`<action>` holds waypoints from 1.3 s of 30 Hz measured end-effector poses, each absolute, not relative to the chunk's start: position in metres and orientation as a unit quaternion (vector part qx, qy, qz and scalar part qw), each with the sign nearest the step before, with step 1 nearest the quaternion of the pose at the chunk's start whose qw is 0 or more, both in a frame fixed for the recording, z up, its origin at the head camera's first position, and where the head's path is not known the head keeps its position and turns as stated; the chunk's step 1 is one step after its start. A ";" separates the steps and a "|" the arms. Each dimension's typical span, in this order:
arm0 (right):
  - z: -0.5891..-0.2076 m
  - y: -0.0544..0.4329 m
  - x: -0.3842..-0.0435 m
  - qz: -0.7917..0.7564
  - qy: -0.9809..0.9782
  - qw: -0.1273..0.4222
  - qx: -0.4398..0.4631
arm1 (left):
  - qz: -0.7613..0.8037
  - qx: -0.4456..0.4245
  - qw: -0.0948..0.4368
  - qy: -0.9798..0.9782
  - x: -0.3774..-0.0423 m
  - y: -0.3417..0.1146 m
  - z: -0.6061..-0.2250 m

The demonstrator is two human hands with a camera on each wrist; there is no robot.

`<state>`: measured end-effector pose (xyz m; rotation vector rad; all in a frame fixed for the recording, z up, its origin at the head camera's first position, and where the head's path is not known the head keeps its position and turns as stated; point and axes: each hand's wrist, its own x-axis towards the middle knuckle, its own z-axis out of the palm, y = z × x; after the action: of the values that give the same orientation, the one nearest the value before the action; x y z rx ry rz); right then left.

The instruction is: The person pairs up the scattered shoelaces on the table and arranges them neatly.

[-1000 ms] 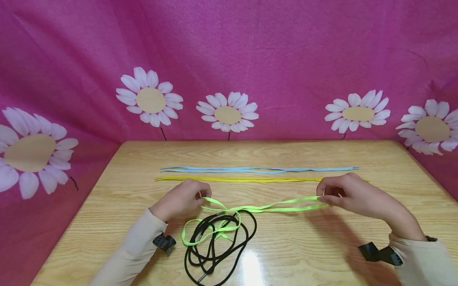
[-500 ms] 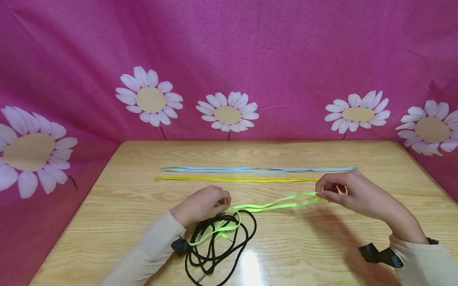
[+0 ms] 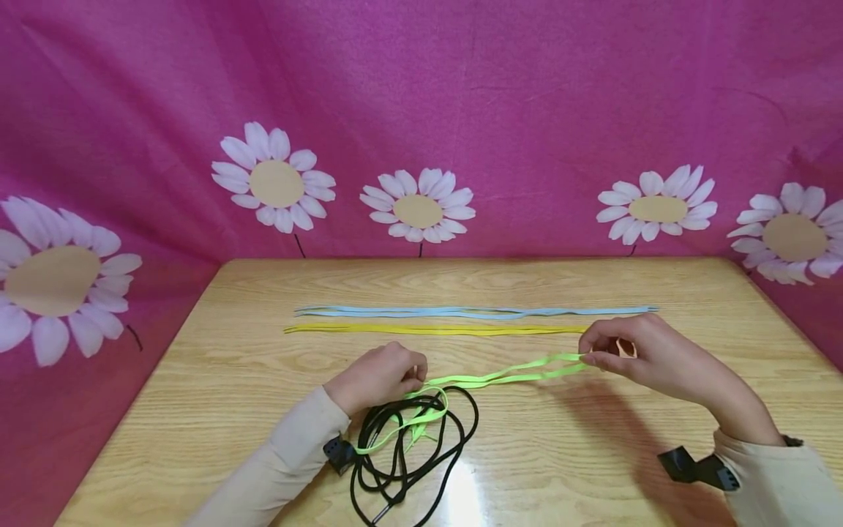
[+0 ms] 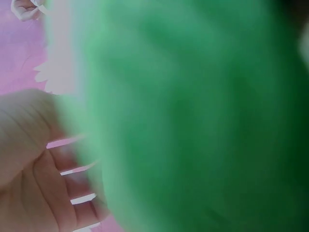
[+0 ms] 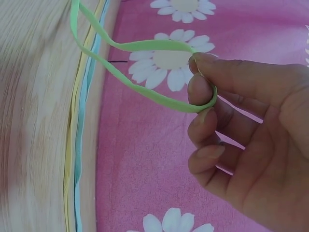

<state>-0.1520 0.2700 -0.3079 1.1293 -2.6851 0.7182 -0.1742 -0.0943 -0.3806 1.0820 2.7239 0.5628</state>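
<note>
A neon green shoelace (image 3: 514, 375) runs between my two hands in the head view. My right hand (image 3: 635, 351) pinches its looped end, raised off the table; the right wrist view shows the green loop (image 5: 159, 99) passing around a fingertip. My left hand (image 3: 382, 377) has its fingers curled on the lace at the left, where it meets a loose coil of black cord (image 3: 454, 457). More green lace lies tangled among the black loops, partly hidden under the left hand. In the left wrist view a blurred green shape covers most of the picture, beside the palm (image 4: 29, 164).
Light blue laces (image 3: 428, 312) lie stretched across the wooden table (image 3: 560, 468), with yellow laces (image 3: 408, 329) parallel just in front; the right hand covers the yellow right end. A pink cloth with daisies (image 3: 527, 132) hangs behind the table and at its sides.
My left hand has moved right along the green lace, to the tangle. The black coil has shifted slightly right. My right hand has stayed nearly still, holding the loop a little higher.
</note>
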 end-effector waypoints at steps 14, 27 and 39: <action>-0.312 0.274 -0.156 0.230 -0.895 0.076 0.374 | 0.147 0.347 0.046 0.925 -0.174 -0.104 -0.377; -0.319 0.287 -0.160 0.215 -0.906 0.061 0.359 | 0.140 0.321 -0.021 0.937 -0.175 -0.142 -0.366; -0.319 0.304 -0.163 0.189 -0.917 0.023 0.350 | 0.143 0.266 -0.064 0.951 -0.174 -0.183 -0.364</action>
<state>-0.1627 0.3038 -0.3193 1.0841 -2.8405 0.5854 -0.1742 -0.1825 -0.3638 0.8728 3.1151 0.4680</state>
